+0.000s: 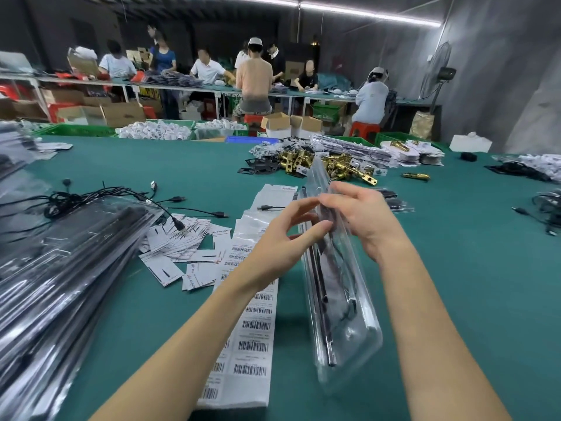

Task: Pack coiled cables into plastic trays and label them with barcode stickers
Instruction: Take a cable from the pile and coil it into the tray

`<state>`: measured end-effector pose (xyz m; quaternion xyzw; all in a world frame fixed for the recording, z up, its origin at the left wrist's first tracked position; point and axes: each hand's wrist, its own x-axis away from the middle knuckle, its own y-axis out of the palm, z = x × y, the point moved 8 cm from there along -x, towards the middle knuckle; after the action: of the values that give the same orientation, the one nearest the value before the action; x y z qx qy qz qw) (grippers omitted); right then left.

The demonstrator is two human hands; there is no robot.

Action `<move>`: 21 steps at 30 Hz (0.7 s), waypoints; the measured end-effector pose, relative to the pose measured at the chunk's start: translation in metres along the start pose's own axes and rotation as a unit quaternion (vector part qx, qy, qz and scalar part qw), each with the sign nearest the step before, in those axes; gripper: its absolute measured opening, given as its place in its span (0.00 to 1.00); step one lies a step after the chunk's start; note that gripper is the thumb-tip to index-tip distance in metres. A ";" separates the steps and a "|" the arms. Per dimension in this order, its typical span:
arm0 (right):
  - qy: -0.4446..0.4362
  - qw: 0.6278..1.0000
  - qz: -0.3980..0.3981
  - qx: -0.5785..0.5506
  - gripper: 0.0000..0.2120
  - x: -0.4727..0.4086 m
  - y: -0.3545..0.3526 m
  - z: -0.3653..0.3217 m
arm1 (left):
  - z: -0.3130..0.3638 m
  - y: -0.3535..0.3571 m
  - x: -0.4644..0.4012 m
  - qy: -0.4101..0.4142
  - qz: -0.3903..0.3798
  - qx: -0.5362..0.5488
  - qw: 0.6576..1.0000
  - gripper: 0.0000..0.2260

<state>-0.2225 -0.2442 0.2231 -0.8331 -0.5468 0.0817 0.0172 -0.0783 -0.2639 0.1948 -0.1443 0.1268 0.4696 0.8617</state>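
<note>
Head view shows the work over a green table (455, 238), with one long clear plastic tray (340, 299) held edge-up above it; all positions below are given relative to this tray.

Left of the tray, flat on the table, lies the barcode sticker sheet (252, 314). Farther left sits a stack of packed trays (60, 284), with loose black cables (121, 199) beyond it and printed cards (182, 244) between stack and sheet. Behind the tray's far end lies a pile of brass parts (334, 165).

Step in hand, as judged: closing or seating the tray around its contents. A dark coiled cable (343, 302) shows through the clear wall, inside the tray.

Procedure advice: press the two shells together along the edge, working from the far end toward the near end, and confirm no cable loop is trapped in the seam before labelling.

Left hand (288, 235): fingers (306, 205) partly spread, tips touching the tray's left face near its far end. Right hand (361, 214): fingers curled over the tray's top edge, holding it. The tray passes between both hands.
</note>
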 end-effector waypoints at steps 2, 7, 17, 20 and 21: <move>-0.048 0.996 0.010 0.081 0.18 -0.001 -0.003 -0.015 | 0.003 -0.002 0.001 0.026 -0.022 -0.004 0.999 0.21; -0.079 0.981 -0.077 0.160 0.14 -0.008 0.027 -0.046 | -0.013 -0.036 0.003 0.029 0.068 -0.114 0.991 0.28; -0.212 0.891 -0.166 0.365 0.19 0.016 0.042 -0.052 | -0.066 -0.086 0.022 -0.136 -0.144 -0.495 0.846 0.23; -0.260 0.870 -0.157 0.388 0.20 0.042 0.032 -0.017 | -0.061 -0.103 0.026 -0.151 -0.178 -0.533 0.813 0.21; -0.264 0.866 -0.159 0.394 0.20 0.050 0.029 -0.002 | -0.060 -0.107 0.028 -0.154 -0.183 -0.550 0.800 0.20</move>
<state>-0.1762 -0.2099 0.2162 -0.6060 -0.5783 0.5034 0.2120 0.0221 -0.3201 0.1433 -0.5404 -0.3156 0.3097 0.7159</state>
